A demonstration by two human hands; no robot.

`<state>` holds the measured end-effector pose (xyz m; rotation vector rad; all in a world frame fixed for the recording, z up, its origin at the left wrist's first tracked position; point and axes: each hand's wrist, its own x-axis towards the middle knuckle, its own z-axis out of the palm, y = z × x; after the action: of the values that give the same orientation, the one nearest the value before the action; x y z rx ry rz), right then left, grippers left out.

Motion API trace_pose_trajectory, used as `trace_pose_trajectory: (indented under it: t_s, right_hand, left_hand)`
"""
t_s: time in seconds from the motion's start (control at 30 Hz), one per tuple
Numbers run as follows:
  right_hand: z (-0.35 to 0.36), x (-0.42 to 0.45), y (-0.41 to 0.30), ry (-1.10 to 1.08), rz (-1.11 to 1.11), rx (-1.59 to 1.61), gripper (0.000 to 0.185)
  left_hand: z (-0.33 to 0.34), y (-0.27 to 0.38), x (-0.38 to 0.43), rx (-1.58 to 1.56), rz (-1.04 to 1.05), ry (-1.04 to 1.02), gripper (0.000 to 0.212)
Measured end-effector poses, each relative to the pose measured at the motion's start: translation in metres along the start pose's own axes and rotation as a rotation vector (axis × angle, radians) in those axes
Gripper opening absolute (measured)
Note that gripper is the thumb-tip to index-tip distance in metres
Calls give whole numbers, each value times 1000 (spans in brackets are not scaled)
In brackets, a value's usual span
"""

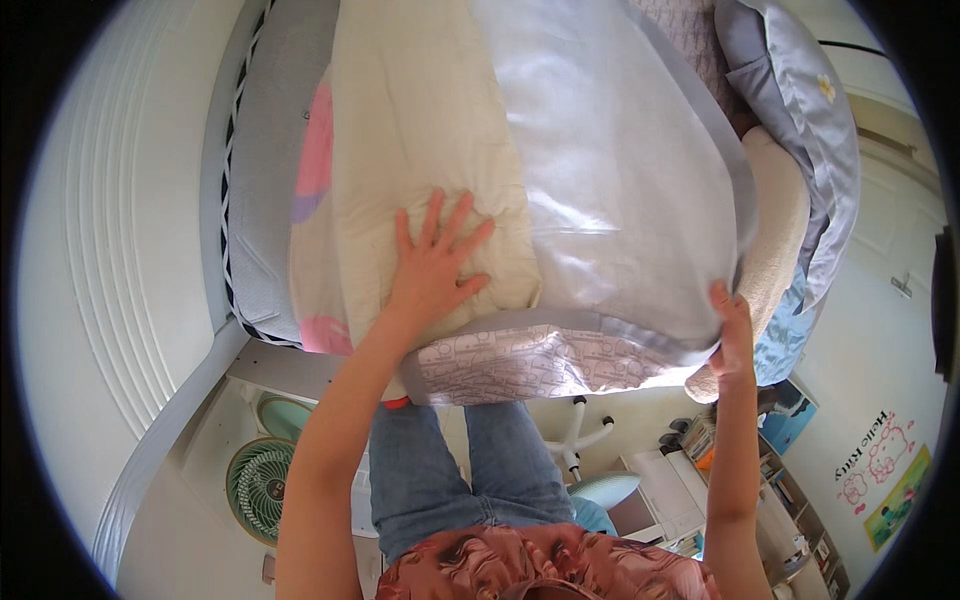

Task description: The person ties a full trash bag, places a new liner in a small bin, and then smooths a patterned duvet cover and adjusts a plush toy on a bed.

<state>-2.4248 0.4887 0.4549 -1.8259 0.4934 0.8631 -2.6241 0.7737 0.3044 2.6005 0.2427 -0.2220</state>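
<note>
My left hand (439, 255) lies flat with fingers spread on a cream quilt (427, 112), near its edge. To the right, my right hand (731, 326) grips the corner of a silvery grey duvet cover (622, 150), its thumb on top and its other fingers partly hidden. The cover's near part hangs over the edge, showing a patterned face (525, 367) with a grey border. Under the quilt's left side a pink patterned cloth (319, 150) shows on the grey mattress (262, 210).
A beige rolled cloth (772, 202) and grey pillows (795, 112) are at the right. A green fan (262, 487) stands low at left. Behind me are a white chair base (574, 442) and shelves (787, 517). The headboard-like white panel (135, 210) rises at left.
</note>
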Motion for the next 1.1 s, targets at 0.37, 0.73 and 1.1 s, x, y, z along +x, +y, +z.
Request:
trace_pose_trajectory:
  t_s: [0.37,0.73,1.1]
  right_hand:
    - [280,-91,-19,-1124,-30,-366,54]
    - [245,-9,68,-414,-552,-898,55]
    - [197,38,113,-67,-295,-784,77]
  left_hand:
    - [91,37,-178,-1801,-373,-140,58]
    - [-1,32,-328,-541,-1339,45,26]
    - [6,8,-188,-897,-987,608,46]
